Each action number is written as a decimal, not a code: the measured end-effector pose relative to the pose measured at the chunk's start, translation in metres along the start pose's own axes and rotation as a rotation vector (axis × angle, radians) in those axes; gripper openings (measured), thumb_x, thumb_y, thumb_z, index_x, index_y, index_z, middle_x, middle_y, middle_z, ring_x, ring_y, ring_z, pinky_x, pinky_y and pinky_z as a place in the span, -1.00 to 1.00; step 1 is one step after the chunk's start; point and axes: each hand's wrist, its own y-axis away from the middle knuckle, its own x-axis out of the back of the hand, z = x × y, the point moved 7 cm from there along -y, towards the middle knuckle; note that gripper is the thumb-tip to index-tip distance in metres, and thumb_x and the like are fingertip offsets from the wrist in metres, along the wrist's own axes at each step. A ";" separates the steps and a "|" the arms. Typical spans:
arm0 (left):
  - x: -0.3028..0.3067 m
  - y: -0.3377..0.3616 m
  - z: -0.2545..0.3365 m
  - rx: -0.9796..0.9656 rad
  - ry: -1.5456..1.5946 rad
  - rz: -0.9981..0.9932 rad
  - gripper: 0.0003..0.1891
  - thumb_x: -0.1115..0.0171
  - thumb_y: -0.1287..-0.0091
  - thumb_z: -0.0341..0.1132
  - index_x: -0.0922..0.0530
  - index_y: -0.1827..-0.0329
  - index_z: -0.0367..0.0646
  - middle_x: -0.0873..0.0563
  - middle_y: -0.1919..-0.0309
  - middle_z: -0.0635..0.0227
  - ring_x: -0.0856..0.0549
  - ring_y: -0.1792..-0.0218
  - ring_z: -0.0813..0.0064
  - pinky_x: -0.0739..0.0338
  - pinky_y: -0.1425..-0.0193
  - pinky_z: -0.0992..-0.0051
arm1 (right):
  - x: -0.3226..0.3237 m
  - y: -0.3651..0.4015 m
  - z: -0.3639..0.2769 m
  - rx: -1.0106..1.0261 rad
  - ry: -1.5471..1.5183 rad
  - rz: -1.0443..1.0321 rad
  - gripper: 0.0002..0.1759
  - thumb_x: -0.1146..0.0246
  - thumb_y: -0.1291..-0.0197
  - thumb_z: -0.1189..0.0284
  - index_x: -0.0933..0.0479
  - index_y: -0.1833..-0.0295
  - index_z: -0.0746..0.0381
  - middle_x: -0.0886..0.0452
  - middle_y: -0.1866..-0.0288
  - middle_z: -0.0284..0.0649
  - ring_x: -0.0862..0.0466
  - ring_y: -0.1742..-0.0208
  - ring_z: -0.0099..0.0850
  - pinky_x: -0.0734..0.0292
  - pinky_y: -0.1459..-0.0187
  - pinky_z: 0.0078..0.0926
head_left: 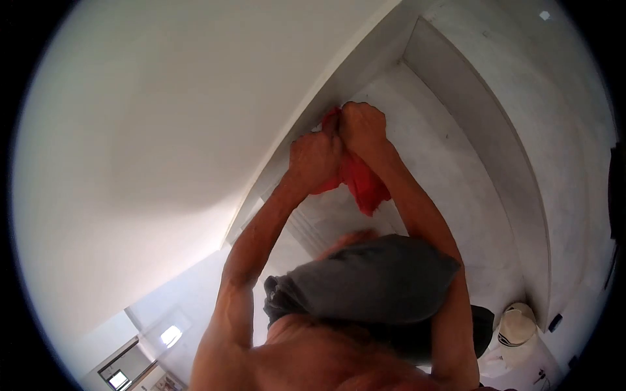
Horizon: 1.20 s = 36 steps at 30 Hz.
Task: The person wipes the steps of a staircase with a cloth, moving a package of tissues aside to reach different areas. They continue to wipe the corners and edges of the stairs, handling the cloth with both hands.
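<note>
A crumpled red cloth (362,186) is bunched between my two hands, its loose end hanging down below them. My left hand (315,158) is closed in a fist around the cloth. Close beside it and a little higher, my right hand (363,127) also grips the cloth, fingers curled tight. Both arms reach out in front of me, over a pale grey surface. Parts of the cloth are hidden inside the fists.
A large white wall or panel (156,117) fills the left side, its edge running close past my hands. A low grey ledge (482,130) curves along the right. A whitish bucket (517,324) stands at the lower right. My knee in grey fabric (365,280) is below my hands.
</note>
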 end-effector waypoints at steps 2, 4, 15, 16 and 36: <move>-0.006 0.001 0.001 0.028 -0.060 -0.077 -0.36 -0.08 -0.53 -0.21 -0.29 -0.61 -0.35 -0.77 0.38 -0.16 -0.78 0.35 -0.21 -0.66 0.20 -0.12 | -0.005 0.007 0.005 -0.025 0.009 -0.023 -0.90 -0.38 -0.08 0.46 -0.73 0.31 0.26 -0.79 0.27 0.02 -0.81 0.24 0.05 -0.71 0.20 -0.05; -0.020 0.021 0.019 0.068 0.014 -0.116 -0.40 -0.08 -0.53 -0.20 -0.37 -0.56 -0.35 -0.78 0.34 -0.18 -0.78 0.34 -0.21 -0.66 0.20 -0.13 | 0.001 0.034 0.008 -0.081 0.034 -0.117 -0.89 -0.38 -0.07 0.47 -0.73 0.30 0.27 -0.79 0.27 0.05 -0.81 0.23 0.05 -0.70 0.20 -0.05; -0.021 0.019 0.028 0.043 -0.005 -0.079 -0.39 -0.09 -0.47 -0.27 -0.35 -0.53 -0.41 -0.78 0.41 -0.15 -0.79 0.44 -0.14 -0.67 0.29 -0.13 | 0.000 0.043 0.019 -0.146 0.043 -0.107 -0.87 -0.35 -0.16 0.43 -0.71 0.27 0.27 -0.79 0.26 0.04 -0.82 0.18 0.02 -0.73 0.15 -0.07; -0.025 0.027 0.034 0.021 0.013 -0.078 -0.40 -0.09 -0.47 -0.27 -0.36 -0.52 -0.40 -0.77 0.42 -0.13 -0.79 0.44 -0.13 -0.68 0.28 -0.11 | 0.001 0.056 0.021 -0.188 0.028 -0.096 -0.88 -0.35 -0.15 0.44 -0.71 0.27 0.27 -0.79 0.26 0.03 -0.82 0.18 0.01 -0.73 0.15 -0.07; -0.059 -0.008 0.159 -0.371 0.051 -0.080 -0.69 -0.20 -0.44 -0.31 -0.61 -0.04 -0.44 -0.79 0.30 -0.08 -0.81 0.34 0.09 -0.72 0.32 0.10 | 0.073 0.132 0.132 -0.379 0.339 0.104 -0.83 -0.37 -0.31 0.37 -0.64 0.23 0.26 -0.75 0.25 -0.01 -0.78 0.28 -0.11 -0.63 0.32 -0.12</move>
